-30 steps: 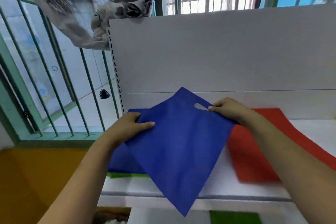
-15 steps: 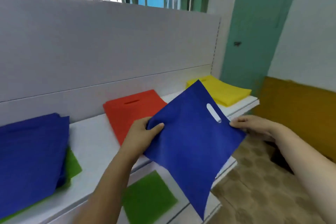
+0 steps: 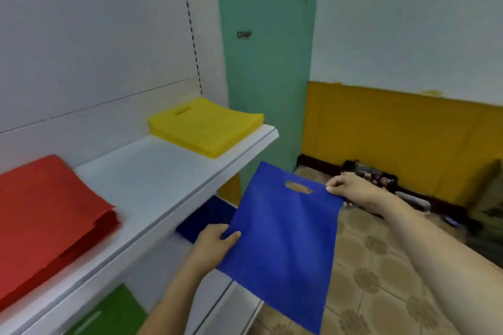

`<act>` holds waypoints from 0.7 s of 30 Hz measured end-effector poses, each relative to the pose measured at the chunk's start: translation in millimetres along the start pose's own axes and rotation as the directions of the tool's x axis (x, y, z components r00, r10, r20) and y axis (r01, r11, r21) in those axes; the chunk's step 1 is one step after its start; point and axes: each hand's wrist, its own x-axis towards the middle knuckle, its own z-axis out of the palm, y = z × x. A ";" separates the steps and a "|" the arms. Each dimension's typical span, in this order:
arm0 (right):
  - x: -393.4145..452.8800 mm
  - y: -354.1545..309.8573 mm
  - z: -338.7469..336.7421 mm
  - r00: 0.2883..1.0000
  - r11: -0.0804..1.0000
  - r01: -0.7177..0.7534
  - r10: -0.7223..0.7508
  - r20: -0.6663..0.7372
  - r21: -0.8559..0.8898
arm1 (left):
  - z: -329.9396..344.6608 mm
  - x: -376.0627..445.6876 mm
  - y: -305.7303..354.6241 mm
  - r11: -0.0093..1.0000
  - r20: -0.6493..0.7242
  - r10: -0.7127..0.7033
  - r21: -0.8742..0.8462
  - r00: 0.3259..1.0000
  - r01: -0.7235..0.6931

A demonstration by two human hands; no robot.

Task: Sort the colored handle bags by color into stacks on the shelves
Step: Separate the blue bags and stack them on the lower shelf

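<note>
Both hands (image 3: 215,236) on blue bag (image 3: 283,242)

**A:** so what can't you actually make out here?

**B:** the red stack (image 3: 51,215) at 9 o'clock runs off the left edge and it's smeared. The green bag (image 3: 109,313) at 7 o'clock is cut by the bottom edge. A dark blue stack (image 3: 206,216) on the lower shelf is mostly covered by the upper shelf (image 3: 152,179) and the held blue bag (image 3: 283,239).

**A:** and the hands?

**B:** the left hand (image 3: 213,239) has its fingers tucked behind the bag, only the thumb shows. The clutter (image 3: 373,177) at 3 o'clock by the wall is too blurry to identify.
</note>
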 end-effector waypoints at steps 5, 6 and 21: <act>70.1 40.9 25.8 0.962 0.968 -0.139 0.081 0.260 0.211 | 39.0 40.5 -45.3 0.951 0.021 -0.241 -0.194 0.970 0.240; 83.2 44.5 36.8 0.956 0.961 -0.168 0.104 0.274 0.221 | 42.2 47.0 -56.9 0.934 0.042 -0.283 -0.216 0.958 0.286; 280.0 38.4 214.5 0.990 0.965 0.077 -0.044 0.135 -0.251 | 75.4 164.3 -198.8 0.566 0.072 -0.710 -0.534 0.701 0.628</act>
